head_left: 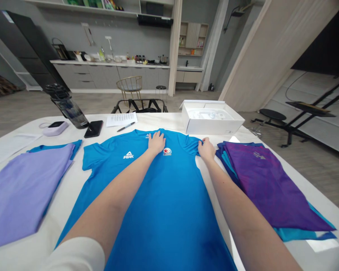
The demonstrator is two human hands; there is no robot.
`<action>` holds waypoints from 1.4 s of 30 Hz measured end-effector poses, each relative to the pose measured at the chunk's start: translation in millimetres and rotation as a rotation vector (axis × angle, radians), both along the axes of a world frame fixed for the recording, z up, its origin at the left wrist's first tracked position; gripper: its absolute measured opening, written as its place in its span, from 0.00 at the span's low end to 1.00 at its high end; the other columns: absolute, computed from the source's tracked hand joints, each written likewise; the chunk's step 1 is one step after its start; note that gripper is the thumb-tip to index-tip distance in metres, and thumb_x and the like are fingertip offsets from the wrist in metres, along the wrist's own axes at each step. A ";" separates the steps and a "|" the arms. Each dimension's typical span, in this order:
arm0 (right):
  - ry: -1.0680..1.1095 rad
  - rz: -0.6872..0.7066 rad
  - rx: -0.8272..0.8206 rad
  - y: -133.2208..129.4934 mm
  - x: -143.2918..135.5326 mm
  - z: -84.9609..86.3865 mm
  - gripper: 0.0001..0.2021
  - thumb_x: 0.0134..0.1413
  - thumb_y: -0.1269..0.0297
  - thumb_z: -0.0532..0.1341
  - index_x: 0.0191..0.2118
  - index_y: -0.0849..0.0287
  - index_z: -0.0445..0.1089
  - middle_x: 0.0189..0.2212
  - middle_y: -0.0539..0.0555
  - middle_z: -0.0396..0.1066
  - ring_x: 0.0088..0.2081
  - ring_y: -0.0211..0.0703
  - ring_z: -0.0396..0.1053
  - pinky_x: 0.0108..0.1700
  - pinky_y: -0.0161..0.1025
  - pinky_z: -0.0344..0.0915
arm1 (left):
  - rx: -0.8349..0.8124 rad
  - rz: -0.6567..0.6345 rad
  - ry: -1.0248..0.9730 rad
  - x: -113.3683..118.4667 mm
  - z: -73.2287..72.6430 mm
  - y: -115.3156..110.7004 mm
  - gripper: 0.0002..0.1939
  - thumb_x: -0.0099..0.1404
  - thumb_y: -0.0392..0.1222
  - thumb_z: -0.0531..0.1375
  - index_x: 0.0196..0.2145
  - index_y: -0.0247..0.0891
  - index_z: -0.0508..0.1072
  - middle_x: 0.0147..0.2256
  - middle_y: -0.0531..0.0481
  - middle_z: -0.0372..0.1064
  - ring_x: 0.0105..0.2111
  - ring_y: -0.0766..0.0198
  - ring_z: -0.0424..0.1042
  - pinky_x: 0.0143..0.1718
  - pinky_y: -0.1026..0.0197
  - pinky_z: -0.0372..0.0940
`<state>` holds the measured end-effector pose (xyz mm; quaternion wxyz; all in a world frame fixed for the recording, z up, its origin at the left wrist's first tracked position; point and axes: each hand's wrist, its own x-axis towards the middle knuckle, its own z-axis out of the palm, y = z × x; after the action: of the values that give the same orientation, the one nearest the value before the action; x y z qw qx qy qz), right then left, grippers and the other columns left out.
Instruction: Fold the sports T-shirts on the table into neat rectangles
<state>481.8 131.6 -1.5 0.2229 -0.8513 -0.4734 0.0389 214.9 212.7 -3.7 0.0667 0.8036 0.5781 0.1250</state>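
A blue T-shirt [164, 195] lies spread out on the white table [70, 195], its collar at the far side. My left hand [156, 142] rests flat on the shirt just below the collar, beside a small red star badge, fingers stretched out. At the sleeve on the right, my right hand [206, 149] pinches the sleeve's edge between thumb and fingers. Folded lilac clothing [31, 184] lies to the left of the shirt, over a blue piece. On the right is a stack of folded clothes with a purple shirt [268, 184] on top.
An open white box [213, 122] stands behind the right sleeve. Along the table's far side are a pen [125, 127], a printed paper [120, 119], a black phone [93, 129], a clear bottle [70, 111] and a lilac device [55, 128]. A black-framed chair [139, 106] stands beyond the table.
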 end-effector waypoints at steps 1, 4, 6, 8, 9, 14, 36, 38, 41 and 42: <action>0.009 0.005 0.005 -0.4 -0.4 0.2 0.15 0.69 0.57 0.51 0.53 0.58 0.65 0.41 0.62 0.75 0.45 0.54 0.72 0.46 0.44 0.62 | 0.053 -0.030 -0.028 5.1 1.0 1.7 0.25 0.75 0.46 0.46 0.64 0.39 0.65 0.68 0.37 0.56 0.67 0.47 0.55 0.68 0.40 0.47; 0.047 0.019 0.038 -0.6 -0.4 -0.1 0.14 0.68 0.59 0.50 0.54 0.57 0.63 0.39 0.60 0.75 0.42 0.52 0.72 0.44 0.42 0.61 | 0.032 -0.141 -0.153 21.9 3.5 12.2 0.22 0.74 0.44 0.50 0.62 0.38 0.66 0.60 0.36 0.66 0.59 0.51 0.66 0.60 0.51 0.60; 0.072 0.034 0.073 -0.5 0.6 -1.2 0.13 0.68 0.62 0.49 0.53 0.56 0.63 0.40 0.59 0.74 0.42 0.51 0.71 0.43 0.42 0.60 | -0.059 -0.182 -0.223 32.0 4.8 23.8 0.22 0.74 0.45 0.50 0.62 0.39 0.66 0.55 0.38 0.71 0.54 0.53 0.71 0.55 0.55 0.64; 0.089 0.058 0.118 -0.8 2.0 -2.8 0.13 0.66 0.64 0.48 0.51 0.55 0.64 0.41 0.58 0.74 0.43 0.51 0.70 0.44 0.41 0.61 | -0.130 -0.142 -0.233 39.8 6.3 38.0 0.22 0.75 0.46 0.49 0.63 0.41 0.64 0.51 0.39 0.73 0.52 0.53 0.72 0.53 0.56 0.64; 0.093 0.069 0.142 -1.2 2.9 -3.7 0.13 0.65 0.66 0.48 0.50 0.55 0.64 0.42 0.58 0.74 0.44 0.51 0.70 0.44 0.41 0.61 | -0.151 -0.105 -0.220 42.7 7.2 45.7 0.22 0.75 0.46 0.48 0.63 0.42 0.63 0.50 0.39 0.74 0.51 0.53 0.73 0.53 0.55 0.64; 0.128 0.077 0.190 -2.7 7.4 -5.9 0.24 0.56 0.72 0.50 0.59 0.56 0.61 0.49 0.58 0.74 0.47 0.50 0.71 0.46 0.41 0.62 | -0.246 -0.018 -0.149 52.9 12.6 78.0 0.19 0.73 0.42 0.51 0.58 0.44 0.68 0.44 0.40 0.77 0.47 0.52 0.75 0.51 0.53 0.65; -0.105 0.067 0.019 3.4 -3.7 -1.5 0.18 0.71 0.61 0.46 0.48 0.61 0.71 0.47 0.65 0.73 0.48 0.54 0.71 0.49 0.45 0.62 | -0.190 0.042 -0.233 48.5 -1.9 69.5 0.13 0.74 0.45 0.47 0.50 0.45 0.69 0.45 0.40 0.76 0.48 0.49 0.74 0.53 0.48 0.62; -0.090 0.062 0.030 3.6 -3.5 -2.0 0.18 0.71 0.61 0.46 0.48 0.61 0.71 0.46 0.65 0.74 0.47 0.55 0.71 0.48 0.45 0.62 | -0.204 0.041 -0.283 48.3 -3.2 71.1 0.11 0.74 0.44 0.50 0.48 0.45 0.69 0.44 0.41 0.76 0.48 0.50 0.74 0.53 0.49 0.62; -0.040 0.033 0.049 3.2 -0.3 -3.5 0.19 0.70 0.57 0.47 0.46 0.60 0.72 0.44 0.65 0.75 0.46 0.55 0.71 0.47 0.44 0.62 | -0.252 0.031 -0.391 46.7 -3.8 73.8 0.07 0.73 0.42 0.53 0.45 0.45 0.69 0.38 0.46 0.76 0.42 0.56 0.76 0.50 0.53 0.65; -0.019 0.025 0.066 2.5 1.4 -3.5 0.19 0.70 0.56 0.47 0.44 0.60 0.72 0.42 0.64 0.75 0.45 0.55 0.71 0.46 0.44 0.62 | -0.279 0.027 -0.435 45.6 -3.3 74.4 0.06 0.72 0.41 0.53 0.44 0.45 0.69 0.36 0.48 0.76 0.38 0.58 0.76 0.47 0.56 0.66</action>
<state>483.1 134.0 -5.0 0.2457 -0.8380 -0.4869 0.0181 260.5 287.1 -7.1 0.2980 0.7331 0.5723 0.2151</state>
